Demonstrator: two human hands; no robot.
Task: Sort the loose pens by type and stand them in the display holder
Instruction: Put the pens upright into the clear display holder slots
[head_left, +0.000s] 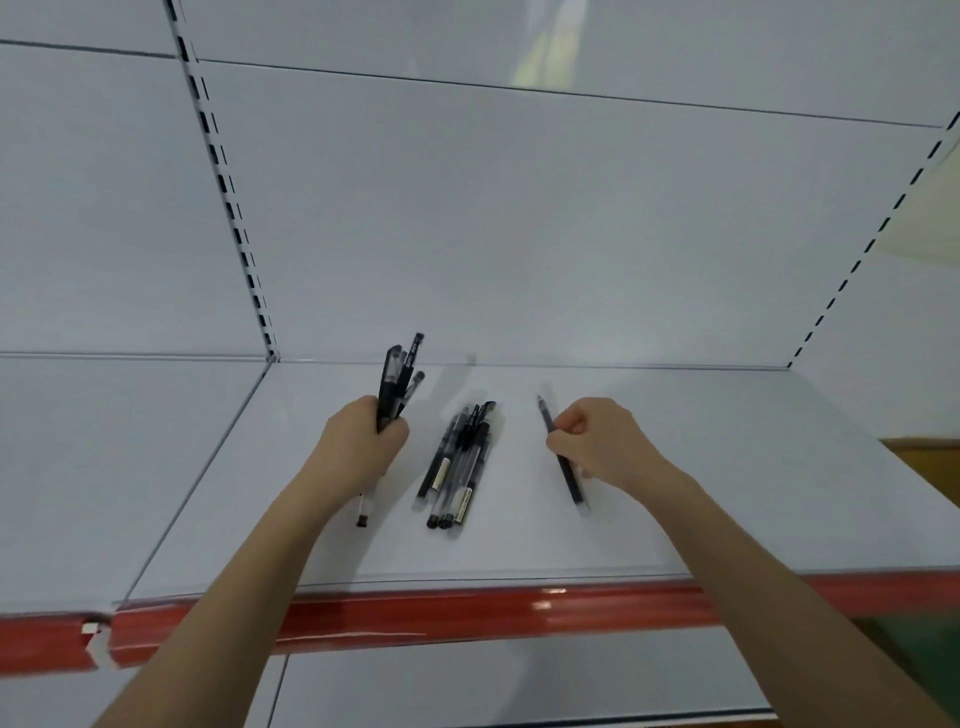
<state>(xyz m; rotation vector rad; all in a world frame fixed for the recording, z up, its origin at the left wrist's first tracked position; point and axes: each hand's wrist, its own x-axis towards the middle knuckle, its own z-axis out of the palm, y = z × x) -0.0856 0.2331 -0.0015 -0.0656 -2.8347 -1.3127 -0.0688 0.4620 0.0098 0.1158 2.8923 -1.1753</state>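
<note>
My left hand (363, 441) grips a bunch of black pens (397, 379), their capped ends fanning upward and one clear barrel sticking out below the fist. A pile of several loose black and clear pens (457, 467) lies on the white shelf (727, 467) between my hands. My right hand (597, 441) pinches a single slim dark pen (569, 478), held slantwise just above the shelf, to the right of the pile. No display holder is in view.
The shelf has a white back panel (519, 234) with slotted uprights (228, 197) at left and right. A red price strip (467, 608) runs along the shelf's front edge. Another white shelf (519, 680) sits below.
</note>
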